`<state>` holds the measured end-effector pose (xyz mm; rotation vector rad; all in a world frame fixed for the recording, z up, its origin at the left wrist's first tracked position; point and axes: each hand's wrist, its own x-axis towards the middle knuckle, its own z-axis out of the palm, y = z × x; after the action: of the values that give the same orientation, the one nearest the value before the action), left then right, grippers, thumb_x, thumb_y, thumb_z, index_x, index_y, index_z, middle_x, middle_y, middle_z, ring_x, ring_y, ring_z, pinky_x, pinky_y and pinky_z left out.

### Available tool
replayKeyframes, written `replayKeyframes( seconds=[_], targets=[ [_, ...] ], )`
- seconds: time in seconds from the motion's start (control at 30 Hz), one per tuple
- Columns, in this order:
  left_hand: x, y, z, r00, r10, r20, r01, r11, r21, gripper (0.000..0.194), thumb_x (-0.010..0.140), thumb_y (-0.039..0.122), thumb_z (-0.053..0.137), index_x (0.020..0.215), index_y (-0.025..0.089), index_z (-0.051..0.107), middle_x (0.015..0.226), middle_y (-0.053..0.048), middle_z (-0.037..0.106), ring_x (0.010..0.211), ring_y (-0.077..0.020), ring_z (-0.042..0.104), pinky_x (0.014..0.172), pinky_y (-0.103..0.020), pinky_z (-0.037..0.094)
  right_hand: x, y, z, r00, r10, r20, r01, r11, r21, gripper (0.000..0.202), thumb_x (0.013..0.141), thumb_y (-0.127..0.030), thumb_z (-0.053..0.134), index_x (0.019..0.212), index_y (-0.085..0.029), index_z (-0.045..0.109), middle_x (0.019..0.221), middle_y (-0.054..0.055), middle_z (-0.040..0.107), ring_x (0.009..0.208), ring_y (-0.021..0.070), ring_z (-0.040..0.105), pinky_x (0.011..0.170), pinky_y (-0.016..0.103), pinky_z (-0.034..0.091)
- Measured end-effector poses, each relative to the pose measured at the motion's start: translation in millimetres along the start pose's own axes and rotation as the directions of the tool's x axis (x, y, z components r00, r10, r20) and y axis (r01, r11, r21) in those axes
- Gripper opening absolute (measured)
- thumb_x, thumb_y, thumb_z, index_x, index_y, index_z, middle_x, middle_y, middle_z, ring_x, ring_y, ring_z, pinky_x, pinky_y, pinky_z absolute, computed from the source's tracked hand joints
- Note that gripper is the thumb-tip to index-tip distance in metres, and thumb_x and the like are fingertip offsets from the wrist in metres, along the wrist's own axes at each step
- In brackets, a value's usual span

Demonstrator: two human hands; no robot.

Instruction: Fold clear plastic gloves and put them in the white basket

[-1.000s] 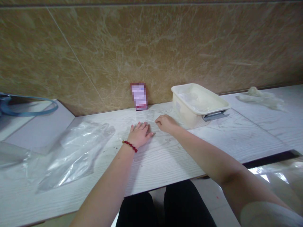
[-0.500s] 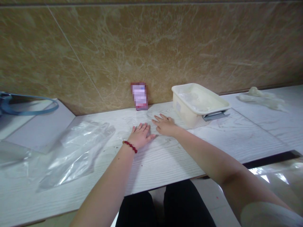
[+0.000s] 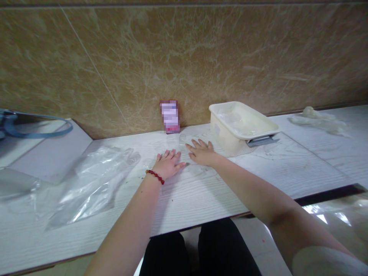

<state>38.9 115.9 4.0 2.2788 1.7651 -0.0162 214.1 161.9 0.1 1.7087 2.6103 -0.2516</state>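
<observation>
My left hand (image 3: 167, 164) lies palm down with fingers spread on the white wood-grain tabletop (image 3: 198, 191). A red bead bracelet (image 3: 155, 176) circles that wrist. To its right, my right hand (image 3: 201, 152) is also flat with its fingers apart, close to the left side of a cream plastic bin (image 3: 227, 136). Neither hand holds anything. Beyond them a phone-like rectangle (image 3: 170, 117), blurred by pixelation, leans against the wall. A clear plastic bag (image 3: 94, 184) is spread out left of my left hand.
Clear plastic lies inside the bin, and a grey handle (image 3: 263, 141) sticks out at its front right. A crumpled translucent bag (image 3: 319, 120) rests at the far right. At the left stand a white box (image 3: 54, 153) and a blue band (image 3: 40, 134). A brown marbled wall (image 3: 184, 57) closes the back.
My left hand has slid slightly to the left, widening the gap to my right hand. My right hand stays in nearly the same place, and the objects have not moved.
</observation>
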Motion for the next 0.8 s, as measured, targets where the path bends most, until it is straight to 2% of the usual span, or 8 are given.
replayKeyframes(
  seconds=[0.1, 0.43, 0.53, 0.6, 0.67, 0.7, 0.8],
  targets=[
    [0, 0, 0.4, 1.0, 0.006, -0.009, -0.006, 1.0, -0.001, 0.064, 0.078, 0.059, 0.023, 0.131, 0.023, 0.028, 0.141, -0.009, 0.018, 0.128, -0.0307, 0.013, 0.097, -0.054, 0.01, 0, 0, -1, 0.999, 0.02, -0.025, -0.02, 1.0, 0.002, 0.053, 0.083, -0.044, 0.025, 0.134, -0.033, 0.015, 0.142, 0.002, 0.011, 0.128, 0.0285, 0.006, 0.093, 0.062, 0.005],
    [-5, -4, -2.6, 0.999, -0.032, 0.019, 0.032, 0.999, 0.014, 0.065, 0.077, 0.061, 0.022, 0.131, 0.025, 0.028, 0.14, -0.007, 0.019, 0.127, -0.0318, 0.012, 0.096, -0.057, 0.01, -2, -2, -1, 0.996, 0.046, 0.082, -0.047, 0.999, 0.016, 0.052, 0.083, -0.05, 0.021, 0.133, -0.038, 0.013, 0.143, 0.0, 0.005, 0.128, 0.0298, 0.001, 0.091, 0.065, 0.0],
    [-6, -13, -5.0, 0.998, -0.049, 0.028, 0.048, 0.999, 0.014, 0.062, 0.078, 0.059, 0.025, 0.129, 0.025, 0.032, 0.14, -0.007, 0.021, 0.127, -0.032, 0.015, 0.096, -0.056, 0.013, -2, -3, -1, 0.994, 0.056, 0.095, -0.058, 0.998, 0.017, 0.052, 0.082, -0.051, 0.021, 0.133, -0.038, 0.012, 0.143, -0.001, 0.004, 0.128, 0.0295, 0.0, 0.091, 0.064, -0.001],
    [-7, -25, -9.6, 0.998, -0.056, -0.004, 0.056, 0.998, 0.015, 0.054, 0.08, 0.052, 0.028, 0.124, 0.023, 0.04, 0.137, -0.008, 0.029, 0.125, -0.0289, 0.023, 0.097, -0.049, 0.02, -2, -3, -2, 0.993, 0.056, 0.106, -0.059, 0.998, 0.021, 0.053, 0.082, -0.051, 0.02, 0.133, -0.039, 0.011, 0.143, -0.001, 0.002, 0.128, 0.0293, -0.001, 0.091, 0.064, -0.001],
    [-7, -41, -16.5, 0.989, -0.117, -0.088, 0.119, 0.993, 0.027, 0.045, 0.083, 0.04, 0.029, 0.118, 0.019, 0.047, 0.128, -0.011, 0.042, 0.119, -0.0235, 0.036, 0.095, -0.037, 0.029, -2, -3, -3, 0.991, 0.056, 0.121, -0.06, 0.998, 0.022, 0.053, 0.082, -0.051, 0.019, 0.133, -0.039, 0.01, 0.143, -0.002, 0.001, 0.128, 0.0292, -0.002, 0.091, 0.064, -0.001],
    [-8, -49, -20.2, 0.974, -0.185, -0.131, 0.191, 0.981, 0.037, 0.042, 0.083, 0.034, 0.031, 0.117, 0.016, 0.048, 0.121, -0.013, 0.049, 0.113, -0.0219, 0.043, 0.092, -0.033, 0.033, -3, -3, -3, 0.99, 0.057, 0.127, -0.06, 0.998, 0.02, 0.053, 0.082, -0.052, 0.018, 0.133, -0.039, 0.009, 0.143, -0.002, 0.001, 0.128, 0.0291, -0.002, 0.091, 0.064, -0.001],
    [-12, -68, -29.2, 0.886, -0.438, -0.152, 0.453, 0.888, 0.081, 0.039, 0.081, 0.023, 0.034, 0.113, 0.011, 0.051, 0.108, -0.014, 0.058, 0.103, -0.0206, 0.052, 0.085, -0.027, 0.038, -4, -4, -5, 0.989, 0.055, 0.136, -0.056, 0.998, 0.005, 0.053, 0.082, -0.052, 0.018, 0.133, -0.039, 0.008, 0.143, -0.001, 0.0, 0.129, 0.0289, -0.002, 0.091, 0.064, -0.001]
  ],
)
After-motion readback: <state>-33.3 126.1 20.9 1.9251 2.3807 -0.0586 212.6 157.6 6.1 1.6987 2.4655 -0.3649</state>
